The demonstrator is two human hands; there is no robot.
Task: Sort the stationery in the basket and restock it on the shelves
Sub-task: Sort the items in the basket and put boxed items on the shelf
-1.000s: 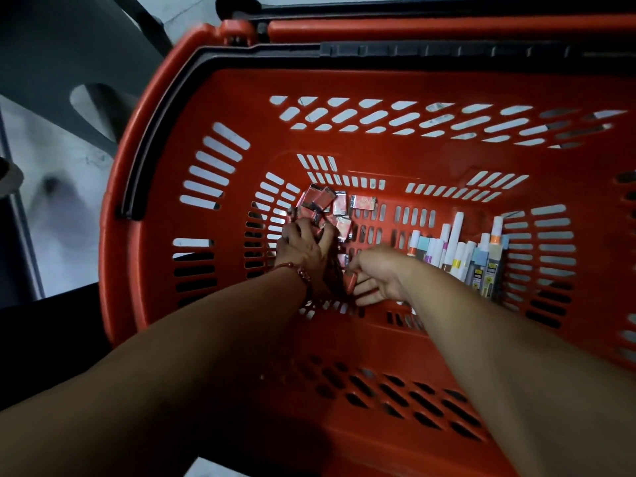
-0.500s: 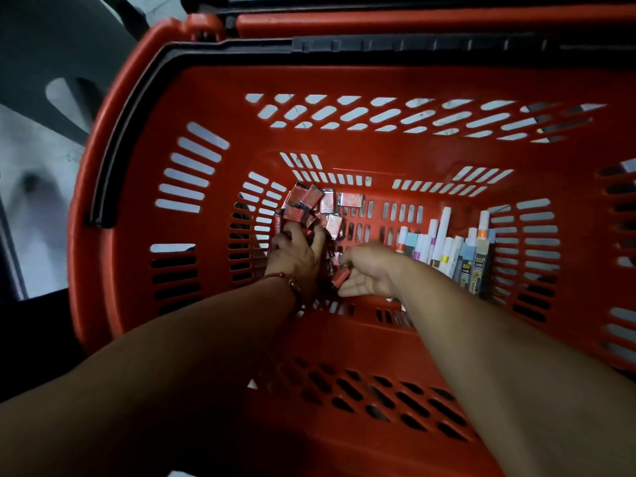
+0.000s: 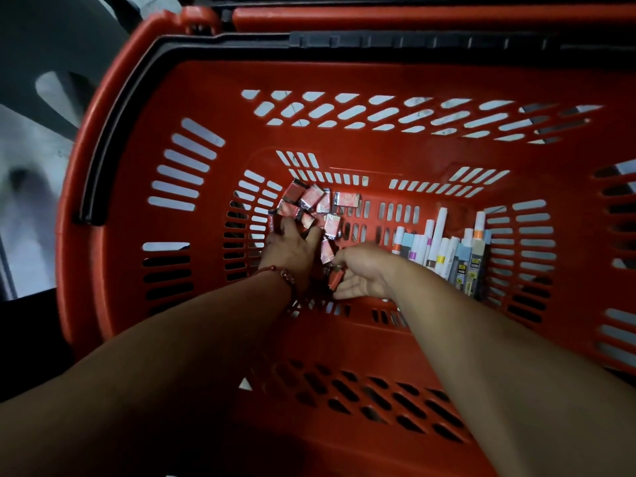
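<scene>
Reaching into the red basket; gripping some of the small red packets heaped on its floor with the left hand; pinching one loose packet in the right hand, just beside the heap, with markers lined up farther right.

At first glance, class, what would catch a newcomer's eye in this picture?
The red basket fills the view. On its floor, the left hand and right hand grip small red packets from a heap left of centre. A row of markers lies towards the right end.
</scene>
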